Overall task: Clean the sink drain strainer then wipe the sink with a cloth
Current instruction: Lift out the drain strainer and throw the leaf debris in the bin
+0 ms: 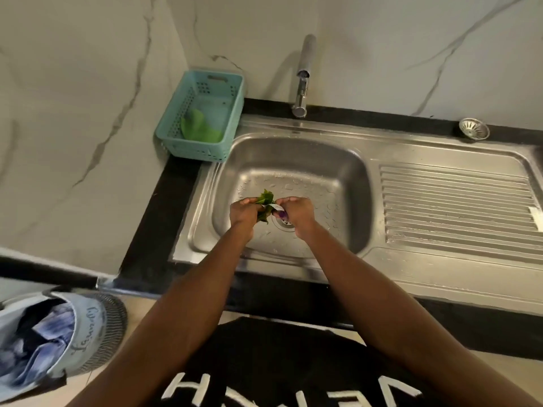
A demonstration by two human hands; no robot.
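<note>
Marble-veined wall panels fill the upper half of the frame, and below them a black counter carries the steel sink [296, 148], whose ribbed draining board [458, 207] runs off to the right. At lower left we see a laundry bag [44, 342] on the floor, and a dark mat with white letters [282, 374] lies along the bottom centre. A teal basket [202, 113] sits at the basin's upper left corner with a green cloth [199, 127] lying inside it, and the tap [302, 80] rises behind the basin. The drain strainer [474, 129] rests on the sink's rim at the far upper right, well apart from us, so the drain opening [284, 223] at centre is uncovered. Over that opening our left hand [245, 211] is curled round a bunch of green leafy scraps [266, 205], while our right hand [295, 212] pinches a pale strip [273, 207] of something against the bunch; what the strip is we cannot tell. We judge the step to be gathering debris from the basin, so we should keep both grips tight and lift the clump clear before anything drops down the open drain, then bin it. The basin floor is beaded with water, and wet leaves tear easily, so a gentle lift serves better than tugging.
</note>
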